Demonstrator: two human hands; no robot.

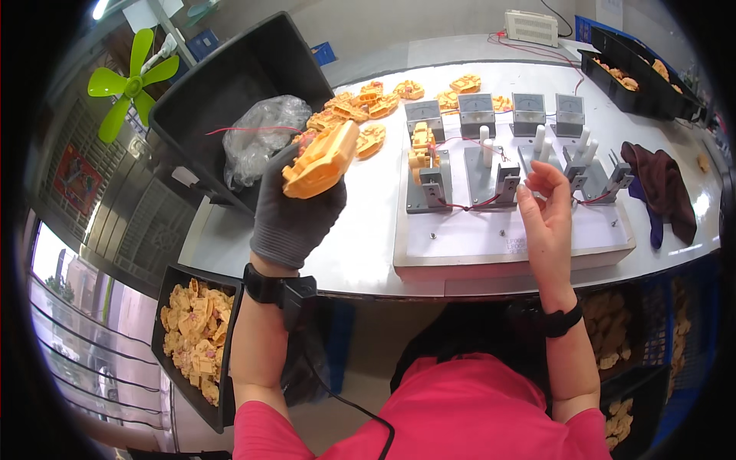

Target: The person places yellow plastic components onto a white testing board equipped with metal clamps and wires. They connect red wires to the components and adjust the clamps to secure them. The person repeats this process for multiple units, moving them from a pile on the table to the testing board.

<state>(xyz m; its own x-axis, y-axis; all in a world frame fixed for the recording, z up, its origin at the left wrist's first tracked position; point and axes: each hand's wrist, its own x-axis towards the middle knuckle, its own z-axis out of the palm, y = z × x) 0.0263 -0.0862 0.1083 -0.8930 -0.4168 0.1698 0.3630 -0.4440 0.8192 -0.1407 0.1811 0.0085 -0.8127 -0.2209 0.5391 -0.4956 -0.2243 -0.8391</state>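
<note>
My left hand (295, 222), in a dark grey glove, is closed around a yellow-orange moulded plastic part (322, 161), raised over the left of the table. A thin red wire (257, 129) runs out leftward beside it. My bare right hand (550, 222) is open, fingers loosely curled and apart, with nothing visible in it. It hovers at the right half of a white test board (460, 247) carrying several grey stations with white pegs. Another yellow-orange part (422, 157) sits on the leftmost station. Behind the stations stands a row of analog meters (477, 115).
Loose yellow-orange parts (376, 103) lie behind my left hand. A tilted black bin (230, 84) holds a clear plastic bag (264, 134). A brown cloth (663, 188) lies at right. Below left is a black crate (238, 345) of parts; a white instrument (531, 27) stands far back.
</note>
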